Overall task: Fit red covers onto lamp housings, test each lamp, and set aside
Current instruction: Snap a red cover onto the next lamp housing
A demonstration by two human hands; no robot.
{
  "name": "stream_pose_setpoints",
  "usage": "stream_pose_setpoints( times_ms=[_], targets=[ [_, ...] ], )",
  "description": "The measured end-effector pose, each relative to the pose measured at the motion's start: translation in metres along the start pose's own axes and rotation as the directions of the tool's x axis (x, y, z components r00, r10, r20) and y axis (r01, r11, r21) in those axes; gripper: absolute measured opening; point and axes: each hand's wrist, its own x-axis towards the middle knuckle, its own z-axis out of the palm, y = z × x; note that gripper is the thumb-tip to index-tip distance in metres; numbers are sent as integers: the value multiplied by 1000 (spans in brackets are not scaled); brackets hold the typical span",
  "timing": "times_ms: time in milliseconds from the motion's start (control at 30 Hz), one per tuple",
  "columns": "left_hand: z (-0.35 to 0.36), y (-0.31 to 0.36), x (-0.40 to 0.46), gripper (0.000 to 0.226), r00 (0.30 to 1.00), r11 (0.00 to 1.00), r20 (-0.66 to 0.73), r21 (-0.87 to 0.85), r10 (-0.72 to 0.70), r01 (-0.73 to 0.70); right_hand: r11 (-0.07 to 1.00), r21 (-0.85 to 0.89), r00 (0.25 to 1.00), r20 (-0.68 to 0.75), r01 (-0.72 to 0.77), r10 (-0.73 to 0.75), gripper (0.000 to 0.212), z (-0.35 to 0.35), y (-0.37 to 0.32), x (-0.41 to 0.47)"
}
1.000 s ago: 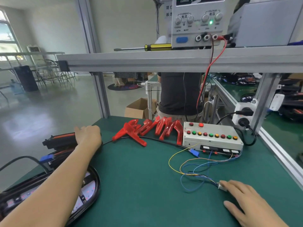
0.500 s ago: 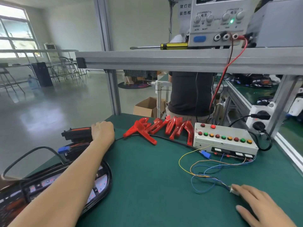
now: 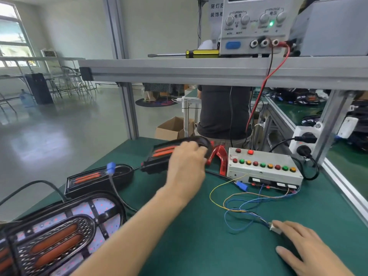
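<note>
At far side of green counter (image 3: 179,236), left hand (image 3: 187,162) grips black lamp housing (image 3: 161,156), fingers (image 3: 196,149) curled over its rounded end; housing lifted, tilted, above red covers (image 3: 219,156) beside button test box (image 3: 260,168). Left forearm stretches diagonally across counter. Right hand (image 3: 304,248) lies palm down near front right, fingers (image 3: 286,226) spread, relaxed, index tip touching small connector (image 3: 275,229) on coloured wires. Second housing (image 3: 99,180) lies at left; finished lamp (image 3: 57,236) at near left corner.
</note>
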Motion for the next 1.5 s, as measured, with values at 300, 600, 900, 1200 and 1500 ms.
stream_pose_setpoints(
  times_ms=[300, 600, 900, 1200, 1500],
  targets=[
    [25, 106, -42, 14, 984, 972, 48, -173, 170, -159, -118, 993, 982, 34, -12, 188, 54, -28, -37, -5],
    [36, 130, -81, 46, 922, 831, 171, -512, 347, -218, -461, 887, 950, 167, -28, 263, 48, -27, -26, -4],
    [15, 46, -24, 31, 892, 479, 350, -754, -286, 450, -360, 933, 853, 197, -11, 484, 28, -54, 18, 3],
    [52, 71, -20, 25, 608, 245, 787, -614, 108, 750, -367, 929, 918, 187, -49, 351, 59, -57, 19, 18],
    [63, 79, -28, 37, 663, 184, 741, -670, 111, 719, -576, 816, 923, 181, 52, 340, 36, -29, 5, 1]
  ],
)
